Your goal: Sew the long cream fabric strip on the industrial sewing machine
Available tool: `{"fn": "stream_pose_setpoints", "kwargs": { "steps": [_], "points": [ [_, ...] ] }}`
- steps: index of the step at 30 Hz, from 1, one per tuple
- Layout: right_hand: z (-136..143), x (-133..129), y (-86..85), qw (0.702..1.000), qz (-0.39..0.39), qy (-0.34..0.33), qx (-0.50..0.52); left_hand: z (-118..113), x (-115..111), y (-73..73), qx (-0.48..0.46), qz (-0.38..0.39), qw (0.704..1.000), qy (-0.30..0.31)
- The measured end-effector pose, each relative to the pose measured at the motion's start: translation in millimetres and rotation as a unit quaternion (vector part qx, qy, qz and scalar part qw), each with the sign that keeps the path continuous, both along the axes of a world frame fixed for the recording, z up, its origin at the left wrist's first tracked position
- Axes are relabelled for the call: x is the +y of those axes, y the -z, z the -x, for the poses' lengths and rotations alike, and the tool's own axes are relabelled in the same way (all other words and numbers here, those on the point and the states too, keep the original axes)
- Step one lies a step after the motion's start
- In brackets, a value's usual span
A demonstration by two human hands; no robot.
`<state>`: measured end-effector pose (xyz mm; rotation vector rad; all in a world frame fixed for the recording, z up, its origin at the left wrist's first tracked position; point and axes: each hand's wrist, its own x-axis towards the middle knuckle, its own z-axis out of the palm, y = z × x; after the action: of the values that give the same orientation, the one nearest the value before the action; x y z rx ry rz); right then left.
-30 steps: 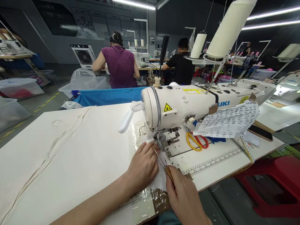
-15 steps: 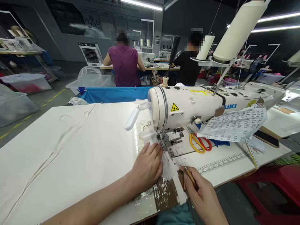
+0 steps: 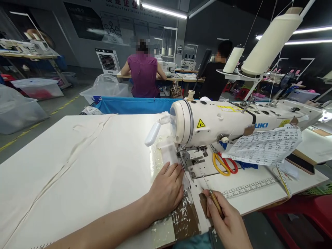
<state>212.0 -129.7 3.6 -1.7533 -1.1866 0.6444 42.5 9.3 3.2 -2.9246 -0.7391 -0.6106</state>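
Note:
My left hand [image 3: 168,188] lies palm down with its fingers stretched out, just in front of the sewing machine's presser foot [image 3: 178,153]. Beneath its fingertips is a sheer white piece of fabric [image 3: 168,152], which runs back beside the foot. My right hand [image 3: 227,216] is closed around the wooden handle of an awl [image 3: 214,200], whose thin metal tip points up toward the machine's plate. A white strip [image 3: 198,205] passes between my hands down to the table's front edge. The white sewing machine [image 3: 207,119] stands over the work.
Yellow and red scissors [image 3: 223,164] lie right of the needle. A handwritten sheet [image 3: 267,145] hangs on the machine, near a phone [image 3: 301,163]. Long off-white strips [image 3: 62,169] stretch along the table's left. Thread cones [image 3: 275,41] rise at right. Two people [image 3: 144,74] sit ahead.
The view has shifted slightly, so the scene sits lower and further right. The white fabric beyond my left fingers reaches further back and lies flatter. My right hand still holds the awl.

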Motion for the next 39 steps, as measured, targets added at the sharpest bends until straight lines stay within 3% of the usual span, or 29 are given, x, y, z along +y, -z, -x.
{"fn": "stream_pose_setpoints", "kwargs": {
  "steps": [14,19,27,30,34,39],
  "points": [
    [-4,-4,11.4,0.998,-0.006,0.023,0.051,-1,-3,6.3,-0.004,0.0,1.0,0.0],
    [-14,-7,21.5,0.998,0.012,-0.014,0.053,-1,-2,8.0,-0.01,0.0,1.0,-0.003],
    [12,2,9.5,0.998,-0.047,0.029,-0.041,-2,7,5.8,-0.015,0.001,1.0,-0.004],
    [21,12,7.8,0.987,-0.103,-0.023,-0.121,-3,12,6.9,-0.026,-0.001,1.0,-0.004],
    [26,30,10.6,0.952,-0.169,-0.12,-0.227,-5,16,3.3,-0.028,0.027,0.999,-0.012],
    [32,47,9.2,0.923,-0.176,-0.121,-0.321,-6,22,0.0,-0.029,0.063,0.998,-0.007]
  ]
}}
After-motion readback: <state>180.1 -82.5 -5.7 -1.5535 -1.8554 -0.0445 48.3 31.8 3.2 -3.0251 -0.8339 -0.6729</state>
